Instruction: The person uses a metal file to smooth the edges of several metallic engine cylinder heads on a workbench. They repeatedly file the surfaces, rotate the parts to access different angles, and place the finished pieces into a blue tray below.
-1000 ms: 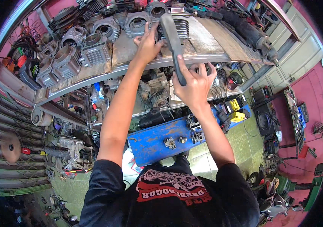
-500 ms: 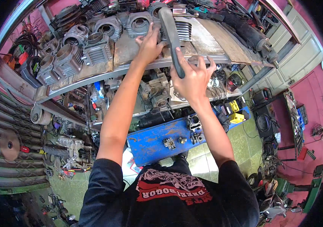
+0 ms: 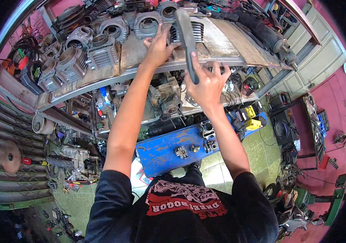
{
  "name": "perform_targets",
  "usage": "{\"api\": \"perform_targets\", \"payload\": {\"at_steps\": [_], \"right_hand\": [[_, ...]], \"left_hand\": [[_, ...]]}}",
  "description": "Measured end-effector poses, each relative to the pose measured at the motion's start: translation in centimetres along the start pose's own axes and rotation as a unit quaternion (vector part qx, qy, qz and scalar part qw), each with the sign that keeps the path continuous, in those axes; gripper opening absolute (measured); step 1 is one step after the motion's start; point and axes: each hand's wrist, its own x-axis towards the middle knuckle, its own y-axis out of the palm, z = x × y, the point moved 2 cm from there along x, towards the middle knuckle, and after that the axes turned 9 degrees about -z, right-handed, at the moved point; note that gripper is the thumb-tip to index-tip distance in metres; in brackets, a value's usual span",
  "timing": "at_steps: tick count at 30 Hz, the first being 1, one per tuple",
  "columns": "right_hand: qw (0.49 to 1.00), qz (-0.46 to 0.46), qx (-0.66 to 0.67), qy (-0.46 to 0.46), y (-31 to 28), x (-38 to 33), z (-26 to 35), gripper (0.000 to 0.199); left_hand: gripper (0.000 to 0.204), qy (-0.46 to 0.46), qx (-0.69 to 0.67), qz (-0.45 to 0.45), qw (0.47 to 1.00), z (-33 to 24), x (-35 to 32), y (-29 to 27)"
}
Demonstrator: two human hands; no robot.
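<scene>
My right hand (image 3: 207,83) is closed round the handle of a long grey brush-like tool (image 3: 186,34), index finger laid along it. The tool's wide far end lies over a finned metal cylinder block (image 3: 197,32) on the upper shelf, hiding part of it. Whether the two touch, I cannot tell. Against the block's left side is my left hand (image 3: 158,50), its thumb at the near edge and its fingers reaching up the side, seeming to steady it. Just beyond that hand stands another cylinder block (image 3: 147,25) with a round bore.
Several more cylinder blocks (image 3: 68,60) line the shelf's left part. A dark cylindrical part (image 3: 270,38) lies at the shelf's right. Below is a blue bench (image 3: 160,152) with a small metal carburettor-like part (image 3: 180,152) and yellow boxes (image 3: 253,124). A metal rail (image 3: 140,71) edges the shelf.
My right hand and the tool have shifted slightly right, and the tool's far end has come a little nearer. My left hand stays at the block's side.
</scene>
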Motion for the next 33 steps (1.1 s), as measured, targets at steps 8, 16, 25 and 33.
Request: {"api": "perform_targets", "payload": {"at_steps": [8, 16, 25, 33], "right_hand": [[0.997, -0.006, 0.077, 0.012, -0.7, 0.2, 0.7, 0.056], [0.996, 0.027, 0.086, 0.019, -1.3, -1.1, 1.1, 0.055], [0.996, 0.02, 0.087, 0.014, -1.1, -1.9, 0.6, 0.057], [0.999, -0.009, 0.05, 0.009, -0.3, -0.4, -0.5, 0.055]], "left_hand": [[0.08, 0.011, 0.022, -0.003, 1.0, 1.7, 0.1, 1.0], [0.079, 0.015, 0.024, -0.01, 1.0, 1.9, -0.2, 0.4], [0.078, 0.023, 0.016, -0.009, 1.0, 1.5, 0.0, 0.3], [0.08, -0.014, -0.004, 0.009, 1.0, 1.2, 0.4, 0.6]]}}
